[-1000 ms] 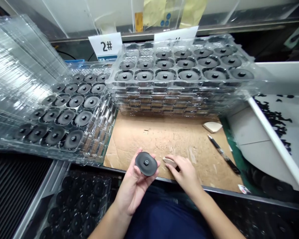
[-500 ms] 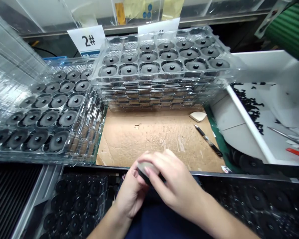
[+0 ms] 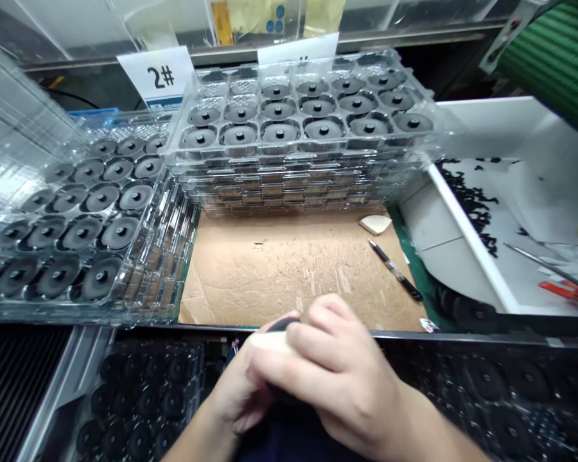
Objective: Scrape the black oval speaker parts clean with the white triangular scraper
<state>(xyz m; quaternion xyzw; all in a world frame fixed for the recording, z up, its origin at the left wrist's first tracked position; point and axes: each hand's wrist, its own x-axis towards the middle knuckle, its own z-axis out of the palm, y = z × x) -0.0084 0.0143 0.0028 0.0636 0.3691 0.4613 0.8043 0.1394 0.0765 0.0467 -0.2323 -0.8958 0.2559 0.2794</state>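
My left hand (image 3: 238, 388) is closed around a black round disc (image 3: 282, 325), low in front of the cardboard's near edge. Only a dark curved edge of the disc shows between the hands. Over it, my right hand (image 3: 340, 366) is curled with bent fingers, gripping or pressing on the same disc. A pale patch shows beside the right fingers; I cannot tell what it is. Beyond the hands lies the cardboard sheet (image 3: 250, 276), with a black pen (image 3: 395, 271) and a white wedge-shaped pad (image 3: 376, 224) on its right side.
Stacked clear trays (image 3: 289, 151) of similar discs stand at the back, with another stack (image 3: 168, 237) at left. On the right, a white bin (image 3: 474, 237) holds small black parts (image 3: 469, 202) and a red-handled tool (image 3: 568, 289). More disc trays (image 3: 139, 398) sit below the bench edge.
My right hand has rolled over the disc, its fingers more curled, hiding most of it. The disc now shows a dark edge instead of its grey face. The view has shifted slightly.
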